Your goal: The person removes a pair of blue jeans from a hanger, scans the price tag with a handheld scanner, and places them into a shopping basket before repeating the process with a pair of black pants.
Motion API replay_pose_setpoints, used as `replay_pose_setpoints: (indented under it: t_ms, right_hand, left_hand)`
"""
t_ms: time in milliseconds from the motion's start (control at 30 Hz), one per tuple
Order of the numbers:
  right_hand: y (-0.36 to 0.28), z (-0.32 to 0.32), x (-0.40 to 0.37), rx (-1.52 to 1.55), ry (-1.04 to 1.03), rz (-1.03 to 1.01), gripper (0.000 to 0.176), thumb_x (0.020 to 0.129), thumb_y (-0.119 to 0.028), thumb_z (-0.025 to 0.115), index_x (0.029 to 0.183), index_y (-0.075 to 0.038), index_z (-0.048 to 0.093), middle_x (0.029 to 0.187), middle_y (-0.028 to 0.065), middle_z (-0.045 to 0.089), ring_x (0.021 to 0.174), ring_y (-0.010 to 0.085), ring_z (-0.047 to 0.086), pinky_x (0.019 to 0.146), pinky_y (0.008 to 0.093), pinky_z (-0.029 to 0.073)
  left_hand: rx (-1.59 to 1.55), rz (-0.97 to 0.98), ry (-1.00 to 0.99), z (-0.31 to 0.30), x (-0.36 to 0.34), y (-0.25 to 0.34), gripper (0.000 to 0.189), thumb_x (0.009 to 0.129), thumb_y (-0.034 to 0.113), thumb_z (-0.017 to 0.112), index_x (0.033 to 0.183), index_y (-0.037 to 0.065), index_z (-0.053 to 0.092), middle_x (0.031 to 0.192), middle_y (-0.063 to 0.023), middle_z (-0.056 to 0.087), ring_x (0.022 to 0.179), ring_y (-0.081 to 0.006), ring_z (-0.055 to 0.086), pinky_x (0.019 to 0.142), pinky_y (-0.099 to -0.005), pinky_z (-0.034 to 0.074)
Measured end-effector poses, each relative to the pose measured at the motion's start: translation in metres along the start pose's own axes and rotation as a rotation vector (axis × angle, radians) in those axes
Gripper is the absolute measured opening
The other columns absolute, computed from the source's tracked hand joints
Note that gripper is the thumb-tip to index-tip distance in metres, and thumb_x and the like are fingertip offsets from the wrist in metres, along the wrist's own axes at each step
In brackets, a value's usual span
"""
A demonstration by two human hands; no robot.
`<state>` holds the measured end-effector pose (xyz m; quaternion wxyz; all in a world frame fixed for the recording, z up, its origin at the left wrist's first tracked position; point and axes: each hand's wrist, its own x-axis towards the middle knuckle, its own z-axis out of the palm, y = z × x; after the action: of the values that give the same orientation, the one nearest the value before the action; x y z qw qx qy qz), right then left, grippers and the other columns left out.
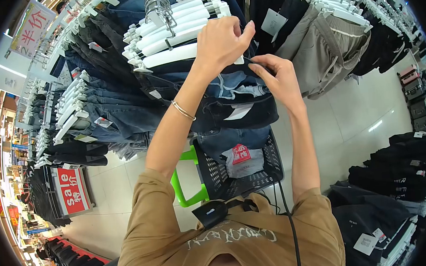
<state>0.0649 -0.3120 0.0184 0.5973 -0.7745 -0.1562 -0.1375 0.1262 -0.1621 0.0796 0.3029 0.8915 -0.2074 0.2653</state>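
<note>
White hangers (181, 31) hold dark jeans (165, 82) on a rack straight ahead. My left hand (221, 41), with a bangle on its wrist, is closed at the right end of the front hanger; the fingertips are partly hidden. My right hand (278, 74) pinches the dark waistband edge beside that hanger end, thumb and forefinger together. Below both hands hang more jeans (236, 111), some with white tags. Under them stands a black basket (216, 175) with a green handle, holding a white bag (244, 161) with a red label.
Grey trousers (328, 46) hang at the right. Further racks of jeans (117, 110) stand at the left, near a red sale sign (72, 190). Black garments (389, 175) hang at the lower right. Suitcases (414, 91) line the far right. A black cable runs down my front.
</note>
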Motion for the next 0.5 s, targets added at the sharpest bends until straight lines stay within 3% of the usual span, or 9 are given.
replay_pose_setpoints:
  t_ms: [67, 167, 300, 367, 500]
  right_hand:
    - [-0.005, 0.003, 0.004, -0.027, -0.005, -0.016, 0.016, 0.081, -0.006, 0.066, 0.092, 0.005, 0.066, 0.083, 0.0134, 0.069, 0.076, 0.0196, 0.067, 0.07, 0.0281, 0.049]
    - [-0.007, 0.008, 0.006, -0.09, 0.008, -0.088, 0.015, 0.08, -0.005, 0.065, 0.092, 0.005, 0.066, 0.082, 0.0148, 0.068, 0.075, 0.0245, 0.066, 0.069, 0.0302, 0.049]
    - [-0.009, 0.01, 0.005, -0.124, 0.051, -0.178, 0.013, 0.08, -0.003, 0.062, 0.089, 0.006, 0.065, 0.082, 0.0167, 0.066, 0.072, 0.0305, 0.064, 0.067, 0.0332, 0.047]
    - [-0.012, 0.009, 0.004, -0.132, 0.055, -0.171, 0.013, 0.08, -0.003, 0.062, 0.089, 0.006, 0.065, 0.081, 0.0166, 0.066, 0.072, 0.0303, 0.064, 0.066, 0.0336, 0.047]
    - [-0.016, 0.01, 0.002, -0.124, 0.057, -0.164, 0.013, 0.079, -0.002, 0.062, 0.088, 0.006, 0.065, 0.081, 0.0164, 0.065, 0.071, 0.0307, 0.064, 0.065, 0.0347, 0.047]
  left_hand:
    - [-0.014, -0.027, -0.001, -0.006, -0.002, 0.006, 0.055, 0.084, 0.045, 0.057, 0.058, -0.003, 0.057, 0.055, -0.0199, 0.056, 0.055, -0.0356, 0.057, 0.057, -0.041, 0.045]
    - [0.051, -0.062, 0.044, -0.002, 0.001, 0.012, 0.062, 0.086, 0.05, 0.054, 0.055, -0.003, 0.057, 0.052, -0.0208, 0.055, 0.054, -0.0364, 0.058, 0.058, -0.0416, 0.046]
    - [0.166, -0.042, 0.119, 0.005, 0.003, 0.015, 0.065, 0.086, 0.053, 0.052, 0.054, -0.003, 0.058, 0.05, -0.0199, 0.055, 0.054, -0.0373, 0.059, 0.058, -0.042, 0.047]
    - [0.165, -0.115, 0.068, 0.003, 0.004, 0.019, 0.065, 0.088, 0.054, 0.05, 0.056, -0.002, 0.06, 0.051, -0.0203, 0.056, 0.055, -0.0383, 0.059, 0.058, -0.0425, 0.047]
    - [0.125, -0.045, 0.135, 0.007, 0.004, 0.021, 0.062, 0.089, 0.053, 0.049, 0.06, -0.001, 0.061, 0.052, -0.0206, 0.056, 0.055, -0.0388, 0.059, 0.058, -0.0428, 0.048]
